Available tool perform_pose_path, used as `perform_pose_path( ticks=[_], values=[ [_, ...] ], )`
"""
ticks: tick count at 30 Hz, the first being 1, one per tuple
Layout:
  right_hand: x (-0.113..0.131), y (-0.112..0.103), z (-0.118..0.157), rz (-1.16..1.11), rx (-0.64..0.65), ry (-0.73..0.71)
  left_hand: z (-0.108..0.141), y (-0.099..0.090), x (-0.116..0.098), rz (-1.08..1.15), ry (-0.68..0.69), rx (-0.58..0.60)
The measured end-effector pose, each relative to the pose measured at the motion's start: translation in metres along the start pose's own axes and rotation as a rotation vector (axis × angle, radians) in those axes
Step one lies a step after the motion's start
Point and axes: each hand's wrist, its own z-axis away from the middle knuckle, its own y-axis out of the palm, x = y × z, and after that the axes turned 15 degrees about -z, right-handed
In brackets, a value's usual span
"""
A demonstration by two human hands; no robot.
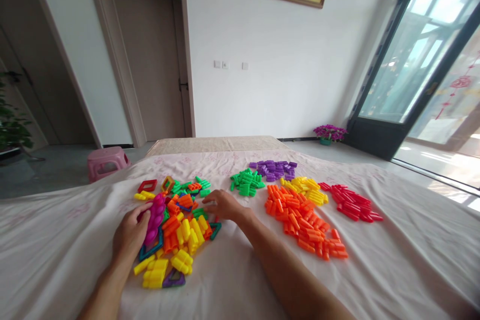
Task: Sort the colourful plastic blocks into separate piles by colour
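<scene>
Bumpy magenta pc (155,220), tilted, L edge of mixed-col. plastic blocks (193,241), heaped

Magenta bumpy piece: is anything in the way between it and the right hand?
Yes, loose orange blocks and green blocks lie between the right hand and the magenta bumpy piece, which the left hand holds.

Lies open over bare cloth (363,287) just nearer than the orange heap (305,221). Is blocked left of it by the right forearm (277,265), then the mixed pile (194,240); behind it, by the yellow heap (305,187) and, farther right, the red heap (352,202).
</scene>
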Motion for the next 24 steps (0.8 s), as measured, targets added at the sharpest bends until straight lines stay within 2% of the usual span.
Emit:
perform_pose_path(
  ticks=[4,8,11,14,16,21,24],
  values=[
    [0.005,0.004,0.003,0.119,0.049,-0.074,0.0,-0.001,-0.002,0.036,-0.038,0.08],
    [0.005,0.002,0.006,0.127,-0.01,0.051,0.001,-0.003,-0.005,0.029,-0.06,0.098],
    [0.001,0.003,0.005,-0.037,-0.077,0.175,0.001,-0.004,-0.006,0.032,-0.072,0.11],
    [-0.007,0.004,0.002,-0.283,-0.168,0.185,0.001,-0.003,-0.005,0.044,-0.07,0.113],
    [-0.014,-0.001,-0.002,-0.386,-0.301,0.175,0.0,-0.003,-0.004,0.049,-0.069,0.112],
    [-0.038,-0.035,-0.004,-0.429,-0.828,0.167,0.0,-0.003,-0.005,0.028,-0.076,0.104],
    [-0.053,-0.058,0.002,-0.48,-1.013,0.112,0.001,-0.004,-0.006,0.037,-0.069,0.096]
  ],
)
